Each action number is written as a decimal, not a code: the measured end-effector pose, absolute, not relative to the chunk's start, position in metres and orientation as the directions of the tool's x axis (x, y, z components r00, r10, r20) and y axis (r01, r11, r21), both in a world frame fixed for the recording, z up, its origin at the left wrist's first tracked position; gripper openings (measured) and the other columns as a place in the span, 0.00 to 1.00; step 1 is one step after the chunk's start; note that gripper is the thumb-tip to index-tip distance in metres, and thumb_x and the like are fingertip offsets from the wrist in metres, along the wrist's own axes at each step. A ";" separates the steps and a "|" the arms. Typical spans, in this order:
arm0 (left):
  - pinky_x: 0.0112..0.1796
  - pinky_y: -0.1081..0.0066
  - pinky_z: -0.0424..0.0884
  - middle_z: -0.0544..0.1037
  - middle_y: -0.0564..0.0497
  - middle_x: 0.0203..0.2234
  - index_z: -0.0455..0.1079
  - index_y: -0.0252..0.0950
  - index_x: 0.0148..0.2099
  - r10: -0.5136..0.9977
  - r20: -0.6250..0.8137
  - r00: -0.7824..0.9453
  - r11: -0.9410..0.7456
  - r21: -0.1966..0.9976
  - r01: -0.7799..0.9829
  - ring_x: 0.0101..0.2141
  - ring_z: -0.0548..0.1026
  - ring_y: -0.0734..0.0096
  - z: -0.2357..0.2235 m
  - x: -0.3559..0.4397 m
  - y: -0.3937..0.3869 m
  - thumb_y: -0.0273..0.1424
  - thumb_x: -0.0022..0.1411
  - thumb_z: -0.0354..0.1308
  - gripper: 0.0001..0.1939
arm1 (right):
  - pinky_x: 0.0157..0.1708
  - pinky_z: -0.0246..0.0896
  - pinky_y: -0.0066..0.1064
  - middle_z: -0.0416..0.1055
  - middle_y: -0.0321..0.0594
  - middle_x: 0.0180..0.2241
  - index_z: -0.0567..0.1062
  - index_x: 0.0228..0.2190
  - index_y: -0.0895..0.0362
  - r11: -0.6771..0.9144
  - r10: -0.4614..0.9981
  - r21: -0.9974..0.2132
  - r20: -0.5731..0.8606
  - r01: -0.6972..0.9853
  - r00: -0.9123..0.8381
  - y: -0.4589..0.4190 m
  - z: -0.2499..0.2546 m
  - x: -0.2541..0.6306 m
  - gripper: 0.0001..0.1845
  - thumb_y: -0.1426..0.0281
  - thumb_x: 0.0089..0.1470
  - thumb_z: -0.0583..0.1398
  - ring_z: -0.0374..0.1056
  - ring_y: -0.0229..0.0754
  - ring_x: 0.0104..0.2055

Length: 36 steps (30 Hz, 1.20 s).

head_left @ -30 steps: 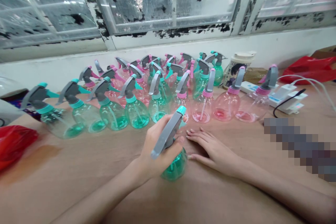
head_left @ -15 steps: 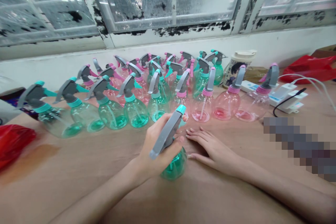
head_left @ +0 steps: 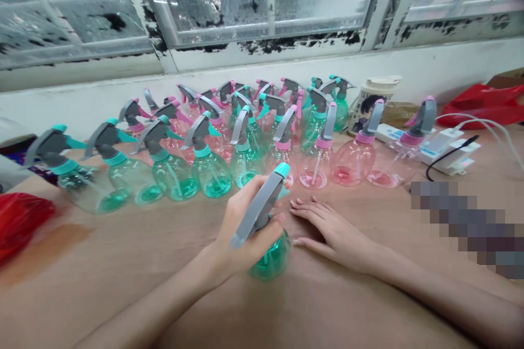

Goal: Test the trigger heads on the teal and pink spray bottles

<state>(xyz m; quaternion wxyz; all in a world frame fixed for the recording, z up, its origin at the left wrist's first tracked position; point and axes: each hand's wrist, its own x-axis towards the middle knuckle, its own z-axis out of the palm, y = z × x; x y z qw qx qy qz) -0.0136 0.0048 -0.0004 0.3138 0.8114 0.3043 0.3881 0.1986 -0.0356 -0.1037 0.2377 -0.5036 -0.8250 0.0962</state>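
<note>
A green spray bottle [head_left: 270,259] with a grey trigger head and a teal nozzle is in my left hand [head_left: 241,229]. My fingers wrap round its neck below the head, hiding the collar. The nozzle points away from me. My right hand [head_left: 333,234] lies flat on the table to the right of that bottle, fingers spread and holding nothing. Just beyond both hands stands a front row of spray bottles, green ones such as this one [head_left: 213,177] at the left and pink ones such as this one [head_left: 352,163] at the right.
More green and pink spray bottles crowd behind the front row, up to the white wall. A printed cup [head_left: 374,103], a white power strip [head_left: 444,155] with cables and a red plastic bag [head_left: 483,103] sit at the right. Another red bag [head_left: 22,223] lies at the left edge.
Both hands and the held bottle stay nearly in place. Only the camera view has shifted very slightly.
</note>
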 end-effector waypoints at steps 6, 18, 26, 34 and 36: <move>0.31 0.68 0.69 0.70 0.54 0.28 0.64 0.39 0.44 0.712 0.477 0.515 -0.651 0.724 0.228 0.27 0.70 0.70 -0.005 -0.012 0.010 0.30 0.56 0.52 0.11 | 0.63 0.50 0.54 0.65 0.50 0.60 0.64 0.58 0.57 0.481 0.872 -0.407 0.311 0.777 -0.377 -0.036 -0.104 0.199 0.30 0.55 0.59 0.58 0.58 0.52 0.63; 0.32 0.65 0.70 0.72 0.53 0.28 0.64 0.41 0.42 0.734 0.439 0.518 -0.624 0.738 0.259 0.29 0.72 0.66 -0.005 -0.013 0.011 0.29 0.52 0.52 0.12 | 0.62 0.50 0.56 0.65 0.50 0.60 0.64 0.58 0.55 0.486 0.870 -0.415 0.319 0.769 -0.377 -0.036 -0.104 0.199 0.30 0.56 0.59 0.58 0.59 0.53 0.63; 0.33 0.65 0.69 0.71 0.53 0.29 0.63 0.42 0.41 0.746 0.388 0.541 -0.582 0.775 0.246 0.27 0.69 0.67 -0.001 -0.013 0.010 0.31 0.52 0.53 0.11 | 0.63 0.50 0.55 0.64 0.50 0.60 0.64 0.58 0.57 0.484 0.871 -0.403 0.309 0.777 -0.383 -0.036 -0.105 0.199 0.30 0.55 0.60 0.57 0.58 0.52 0.63; 0.28 0.68 0.65 0.65 0.55 0.23 0.58 0.42 0.32 0.721 0.357 0.595 -0.573 0.789 0.221 0.24 0.65 0.69 0.008 -0.015 0.010 0.30 0.52 0.51 0.05 | 0.62 0.52 0.55 0.65 0.50 0.59 0.64 0.58 0.55 0.483 0.872 -0.423 0.317 0.767 -0.374 -0.036 -0.102 0.198 0.29 0.56 0.59 0.58 0.59 0.53 0.62; 0.28 0.68 0.65 0.64 0.55 0.23 0.57 0.42 0.31 0.711 0.364 0.602 -0.592 0.771 0.232 0.24 0.65 0.70 0.010 -0.016 0.010 0.30 0.52 0.51 0.04 | 0.62 0.52 0.55 0.66 0.50 0.59 0.64 0.58 0.55 0.482 0.872 -0.423 0.312 0.767 -0.376 -0.036 -0.102 0.198 0.29 0.56 0.59 0.58 0.59 0.53 0.62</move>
